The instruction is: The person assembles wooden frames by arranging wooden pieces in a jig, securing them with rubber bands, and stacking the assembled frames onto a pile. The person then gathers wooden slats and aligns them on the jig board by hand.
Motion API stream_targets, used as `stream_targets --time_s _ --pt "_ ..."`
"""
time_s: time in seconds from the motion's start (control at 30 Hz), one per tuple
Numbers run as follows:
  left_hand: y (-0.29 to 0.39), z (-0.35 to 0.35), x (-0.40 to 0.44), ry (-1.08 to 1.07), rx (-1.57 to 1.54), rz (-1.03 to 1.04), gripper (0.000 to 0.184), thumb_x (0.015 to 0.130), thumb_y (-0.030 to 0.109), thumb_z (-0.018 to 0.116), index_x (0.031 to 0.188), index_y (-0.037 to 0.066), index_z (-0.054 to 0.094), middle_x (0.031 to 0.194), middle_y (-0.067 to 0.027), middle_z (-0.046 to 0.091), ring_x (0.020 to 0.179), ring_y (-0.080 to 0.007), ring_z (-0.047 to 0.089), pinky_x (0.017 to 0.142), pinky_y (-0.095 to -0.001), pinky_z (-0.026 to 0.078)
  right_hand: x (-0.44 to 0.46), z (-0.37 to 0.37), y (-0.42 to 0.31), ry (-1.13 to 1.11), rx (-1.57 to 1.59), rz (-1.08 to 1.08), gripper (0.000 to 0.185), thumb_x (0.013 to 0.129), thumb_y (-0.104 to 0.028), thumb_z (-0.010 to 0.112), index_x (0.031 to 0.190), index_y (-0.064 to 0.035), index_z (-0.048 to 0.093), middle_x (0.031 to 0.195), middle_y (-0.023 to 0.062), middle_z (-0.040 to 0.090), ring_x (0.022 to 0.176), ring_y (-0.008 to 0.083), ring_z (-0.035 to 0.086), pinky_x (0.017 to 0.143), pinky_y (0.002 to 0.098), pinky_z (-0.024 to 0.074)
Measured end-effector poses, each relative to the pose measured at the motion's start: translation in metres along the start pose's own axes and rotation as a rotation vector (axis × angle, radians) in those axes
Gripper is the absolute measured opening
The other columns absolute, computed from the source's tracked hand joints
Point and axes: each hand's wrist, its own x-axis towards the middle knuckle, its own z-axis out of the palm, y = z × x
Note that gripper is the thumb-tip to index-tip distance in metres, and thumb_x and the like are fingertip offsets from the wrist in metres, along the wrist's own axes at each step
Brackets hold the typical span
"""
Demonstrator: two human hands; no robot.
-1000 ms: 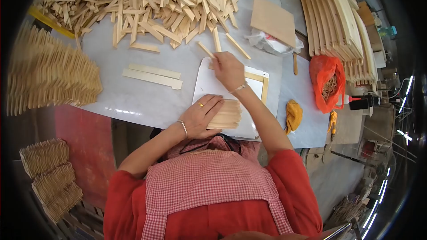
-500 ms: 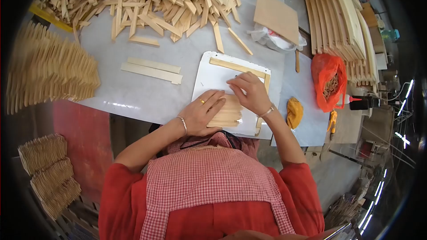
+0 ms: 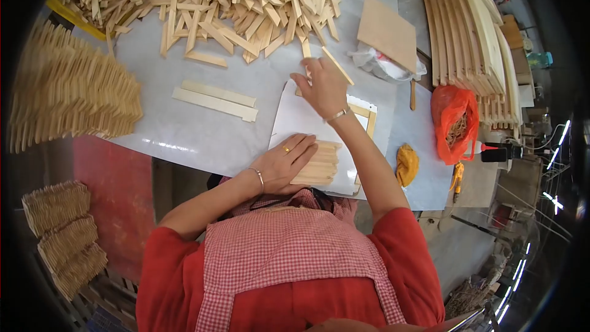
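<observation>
A row of pale wooden strips point(image 3: 319, 163) lies side by side on a white board point(image 3: 289, 110) at the table's near edge. My left hand point(image 3: 284, 161) is laid over the left end of the row, with its fingers at the far side and its thumb toward the near side, holding the strips together. Beyond the board, my right hand point(image 3: 324, 86) is raised close to a loose wooden strip point(image 3: 337, 65). Its thumb and fingers are apart, the fingertips somewhat blurred, and nothing shows between them. Part of a wooden edging point(image 3: 371, 124) borders the board on the right.
A large heap of wooden pieces point(image 3: 246, 18) covers the back. Two flat strips point(image 3: 215, 103) lie left of the board, and stacked pieces point(image 3: 74, 92) stand farther left. On the right are a yellow cloth point(image 3: 406, 165), a red plastic bag point(image 3: 453, 117) and curved wooden panels point(image 3: 461, 37).
My right hand has moved from above the strip row away from my body, toward the loose strips by the heap, and its fingers have spread. My left hand stays on the row.
</observation>
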Motion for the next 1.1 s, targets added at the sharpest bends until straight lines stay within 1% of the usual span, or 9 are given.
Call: stream_targets --time_s 0.03,0.13,0.23,0.53,0.6,0.7,0.8,1.03,1.1 --pt "0.0 0.0 0.0 0.016 -0.015 -0.002 0.087 0.067 0.039 0.072 0.13 -0.011 0.038 0.136 -0.0245 0.039 0.125 -0.0386 0.038 0.109 -0.0437 0.031 0.006 0.006 0.011 0.06 -0.178 -0.038 0.018 0.083 -0.02 0.065 0.094 -0.0062 0.062 0.083 0.0104 0.061 0.077 0.0269 0.061 0.068 0.0375 0.0496" --pt "-0.001 0.0 0.0 0.008 -0.031 -0.015 0.087 0.067 0.039 0.072 0.131 -0.01 0.038 0.137 -0.0237 0.038 0.126 -0.0387 0.037 0.109 -0.0431 0.031 0.009 0.025 0.033 0.101 -0.193 0.016 0.014 0.083 -0.016 0.063 0.092 -0.0058 0.061 0.082 0.0106 0.06 0.082 0.0269 0.06 0.071 0.038 0.0483" --pt "0.001 -0.003 0.0 -0.018 -0.03 -0.033 0.087 0.071 0.041 0.07 0.131 -0.011 0.037 0.139 -0.0253 0.035 0.128 -0.0379 0.036 0.11 -0.0432 0.029 -0.006 0.005 0.04 0.099 0.019 -0.018 0.012 0.083 -0.01 0.061 0.094 -0.0045 0.061 0.082 0.0106 0.06 0.078 0.0269 0.06 0.069 0.0376 0.0486" --pt "0.0 -0.001 0.001 0.002 0.04 -0.023 0.086 0.073 0.048 0.068 0.131 -0.009 0.039 0.145 -0.0272 0.026 0.135 -0.0436 0.024 0.113 -0.0498 0.02 -0.094 -0.068 0.041 -0.412 0.33 -0.155 0.019 0.078 -0.001 0.063 0.095 -0.0068 0.069 0.085 0.0097 0.065 0.074 0.0254 0.062 0.068 0.032 0.0512" --pt "-0.001 0.0 0.001 -0.015 0.028 -0.029 0.086 0.073 0.048 0.068 0.131 -0.009 0.039 0.144 -0.0273 0.027 0.134 -0.0435 0.026 0.113 -0.0495 0.021 -0.084 -0.067 0.052 -0.342 0.333 0.117 0.019 0.08 -0.001 0.063 0.096 -0.0069 0.069 0.089 0.0101 0.065 0.071 0.0248 0.062 0.066 0.0315 0.0509" --pt "0.0 -0.002 0.002 -0.018 0.019 -0.033 0.086 0.074 0.048 0.067 0.131 -0.009 0.038 0.143 -0.0275 0.03 0.132 -0.0433 0.03 0.112 -0.0488 0.023 -0.043 -0.045 0.069 0.111 -0.095 0.129 0.008 0.082 -0.012 0.062 0.084 -0.0064 0.067 0.081 0.0095 0.06 0.072 0.0273 0.06 0.061 0.0398 0.0498" --pt "0.001 -0.003 0.003 0.028 0.03 -0.02 0.088 0.068 0.043 0.073 0.129 -0.011 0.039 0.139 -0.0264 0.036 0.127 -0.0431 0.035 0.11 -0.047 0.029 -0.024 -0.018 0.09 0.1 -0.322 0.122 0.008 0.082 -0.014 0.061 0.084 -0.0069 0.065 0.081 0.0091 0.058 0.074 0.0289 0.058 0.062 0.041 0.0484" --pt "0.0 -0.002 0.002 0.029 0.014 -0.013 0.092 0.068 0.044 0.072 0.13 -0.014 0.036 0.139 -0.027 0.035 0.13 -0.0431 0.032 0.11 -0.0463 0.029 -0.041 -0.02 0.086 0.133 -0.068 0.025 0.008 0.08 -0.012 0.063 0.085 -0.0077 0.059 0.079 0.009 0.057 0.073 0.0307 0.056 0.066 0.0407 0.0466" --pt "0.0 -0.003 0.002 0.04 0.011 -0.011 0.092 0.068 0.045 0.072 0.13 -0.013 0.036 0.14 -0.0271 0.034 0.131 -0.0434 0.031 0.11 -0.047 0.028 -0.05 -0.038 0.072 0.053 0.116 0.201 0.009 0.077 -0.008 0.064 0.083 -0.0071 0.058 0.077 0.0093 0.057 0.073 0.0309 0.056 0.066 0.0403 0.0465"
